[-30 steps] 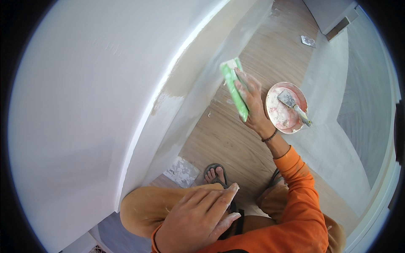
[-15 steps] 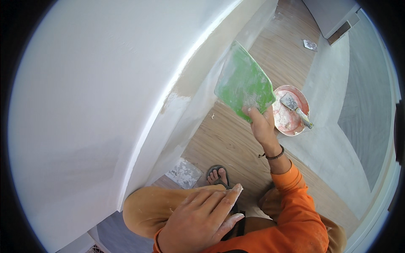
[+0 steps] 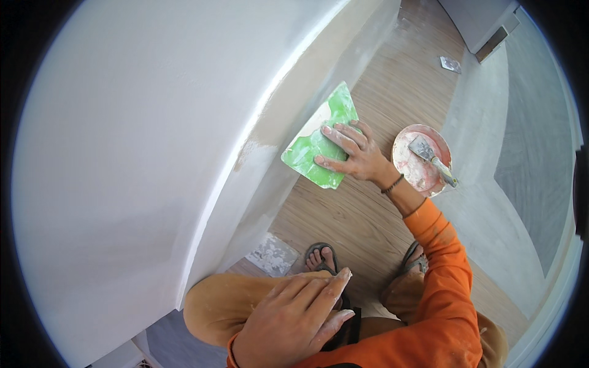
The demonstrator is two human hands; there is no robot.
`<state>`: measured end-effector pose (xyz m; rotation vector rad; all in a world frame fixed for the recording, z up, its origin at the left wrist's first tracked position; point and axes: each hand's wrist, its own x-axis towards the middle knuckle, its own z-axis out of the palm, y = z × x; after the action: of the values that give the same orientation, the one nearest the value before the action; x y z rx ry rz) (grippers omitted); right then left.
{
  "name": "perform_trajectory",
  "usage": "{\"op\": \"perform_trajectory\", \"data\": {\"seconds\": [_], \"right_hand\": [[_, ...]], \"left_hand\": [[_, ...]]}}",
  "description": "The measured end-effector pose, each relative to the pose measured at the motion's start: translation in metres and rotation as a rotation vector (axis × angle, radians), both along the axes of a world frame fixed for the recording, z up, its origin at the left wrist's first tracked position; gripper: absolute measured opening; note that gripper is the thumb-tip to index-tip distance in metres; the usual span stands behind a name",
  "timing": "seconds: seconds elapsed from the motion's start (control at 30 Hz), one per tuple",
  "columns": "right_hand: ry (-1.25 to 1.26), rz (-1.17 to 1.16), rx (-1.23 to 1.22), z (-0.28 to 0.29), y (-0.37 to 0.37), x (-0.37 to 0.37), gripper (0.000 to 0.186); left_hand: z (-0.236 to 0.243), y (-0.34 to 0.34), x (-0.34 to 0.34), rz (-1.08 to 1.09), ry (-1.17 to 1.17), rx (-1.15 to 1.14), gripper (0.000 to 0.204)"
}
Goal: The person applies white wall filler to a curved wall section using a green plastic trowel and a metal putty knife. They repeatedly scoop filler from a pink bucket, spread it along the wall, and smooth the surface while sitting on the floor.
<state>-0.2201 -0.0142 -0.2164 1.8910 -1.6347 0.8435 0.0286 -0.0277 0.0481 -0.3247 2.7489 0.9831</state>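
A green square putty spreader (image 3: 307, 156), smeared with white compound, is in my right hand (image 3: 346, 147), whose fingers spread over its face as it tilts close to the wall's lower band (image 3: 272, 101). My left hand (image 3: 293, 313) rests palm-down over my left knee, fingers outstretched and dusted white, holding nothing. Right of my right hand, a round white-and-pink bucket (image 3: 408, 132) holds white compound, with a scraper (image 3: 438, 164) lying across it.
The large white wall (image 3: 116, 135) fills the left. Below are a wood-look floor (image 3: 331, 214), a pale grey strip (image 3: 491, 239) at right, a small plate (image 3: 450, 64) farther off and a speckled patch (image 3: 271, 254) beside my sandalled feet. A white panel (image 3: 478, 21) stands top right.
My right hand turned the spreader from edge-on to face-up and raised, then brought it down and left toward the wall, its smeared face showing. My left hand has stayed in place.
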Motion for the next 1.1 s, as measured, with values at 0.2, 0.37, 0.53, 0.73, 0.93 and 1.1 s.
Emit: {"op": "perform_trajectory", "data": {"seconds": [0.2, 0.37, 0.53, 0.73, 0.93, 1.1], "right_hand": [[0.18, -0.048, -0.206, -0.026, -0.041, -0.024, 0.052], [0.182, -0.05, -0.173, -0.043, -0.057, -0.031, 0.062], [0.179, -0.006, -0.053, -0.05, -0.03, -0.033, 0.055], [-0.409, 0.045, -0.073, -0.014, 0.002, -0.03, 0.064], [-0.844, 0.068, -0.16, 0.074, 0.004, -0.025, 0.067], [-0.874, 0.146, -0.125, 0.084, -0.004, -0.031, 0.073]], "left_hand": [[-0.006, -0.001, -0.003, 0.028, -0.013, 0.009, 0.054], [-0.009, -0.003, -0.001, 0.036, -0.026, 0.007, 0.056], [-0.01, -0.004, 0.0, 0.06, 0.009, 0.031, 0.055], [-0.006, -0.002, -0.002, 0.011, -0.029, 0.009, 0.053], [0.004, 0.005, -0.004, 0.034, -0.084, 0.012, 0.054], [-0.004, 0.01, -0.004, -0.003, -0.03, -0.019, 0.054]]}}
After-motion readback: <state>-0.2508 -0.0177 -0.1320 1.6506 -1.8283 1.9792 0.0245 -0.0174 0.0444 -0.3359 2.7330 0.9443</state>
